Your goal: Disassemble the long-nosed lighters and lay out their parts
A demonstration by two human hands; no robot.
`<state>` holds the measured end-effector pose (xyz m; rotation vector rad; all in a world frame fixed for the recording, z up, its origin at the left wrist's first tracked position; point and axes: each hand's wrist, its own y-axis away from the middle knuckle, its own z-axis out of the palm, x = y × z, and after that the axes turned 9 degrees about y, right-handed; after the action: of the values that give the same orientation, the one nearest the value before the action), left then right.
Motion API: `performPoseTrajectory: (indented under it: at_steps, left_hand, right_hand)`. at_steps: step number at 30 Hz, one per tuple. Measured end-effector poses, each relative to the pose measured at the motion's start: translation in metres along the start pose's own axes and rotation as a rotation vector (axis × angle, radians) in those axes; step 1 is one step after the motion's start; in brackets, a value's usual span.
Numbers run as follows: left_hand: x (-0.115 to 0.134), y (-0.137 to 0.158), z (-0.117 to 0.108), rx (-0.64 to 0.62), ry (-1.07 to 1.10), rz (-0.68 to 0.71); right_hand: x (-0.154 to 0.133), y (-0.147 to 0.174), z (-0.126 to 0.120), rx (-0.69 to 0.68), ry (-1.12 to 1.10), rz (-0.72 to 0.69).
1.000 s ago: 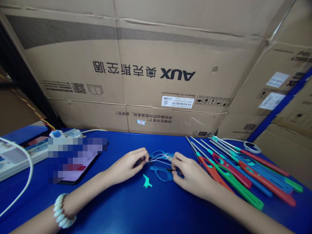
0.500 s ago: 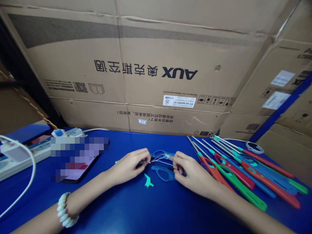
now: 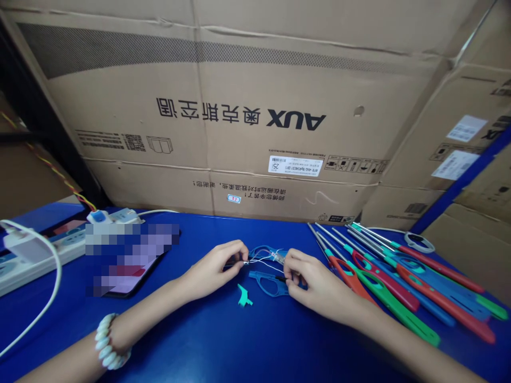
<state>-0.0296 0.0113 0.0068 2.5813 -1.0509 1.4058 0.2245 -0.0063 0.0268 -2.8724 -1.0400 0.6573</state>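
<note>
My left hand (image 3: 225,260) is closed in a pinch on a small metal end, from which thin white wires (image 3: 261,260) run right. My right hand (image 3: 305,274) has its fingers curled closed beside a clear component (image 3: 278,257) joined to the wires. A thin black piece (image 3: 280,279) sticks out from the right fingers; its other end is hidden. Two blue lighter handle halves lie by the right hand: the nearer half (image 3: 257,276), with its finger loop, and the farther half (image 3: 255,250), partly behind the wires. A green trigger (image 3: 244,296) lies in front, apart from both hands.
Several long-necked lighters (image 3: 407,287) in red, orange, green and blue lie at the right. A phone (image 3: 139,266) and a white power strip (image 3: 59,250) with cables are at the left. A large cardboard box (image 3: 239,69) stands behind the blue table (image 3: 239,351).
The metal piece in my left hand has shifted; its left end no longer shows beyond the hand. The right hand stays nearly still, and the view has moved slightly.
</note>
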Motion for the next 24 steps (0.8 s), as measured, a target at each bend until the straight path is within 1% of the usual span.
performPoseTrajectory:
  at_steps: [6, 11, 20, 24]
  left_hand:
    - [-0.0009, -0.0014, -0.0002, 0.018, 0.005, -0.005]
    - [0.0017, -0.0004, 0.0014, 0.003, 0.005, 0.003]
    - [0.0051, 0.0001, 0.0015, -0.040, -0.031, 0.096]
    - [0.0049, -0.0002, 0.0028, -0.040, -0.020, 0.094]
  right_hand:
    - [-0.0016, 0.0005, -0.0008, -0.015, 0.016, -0.001]
    - [-0.0008, 0.0007, -0.0013, -0.029, 0.033, -0.013]
    - [-0.0030, 0.0008, -0.0034, -0.059, 0.064, -0.007]
    - [-0.0021, 0.0001, -0.0041, -0.071, 0.077, -0.005]
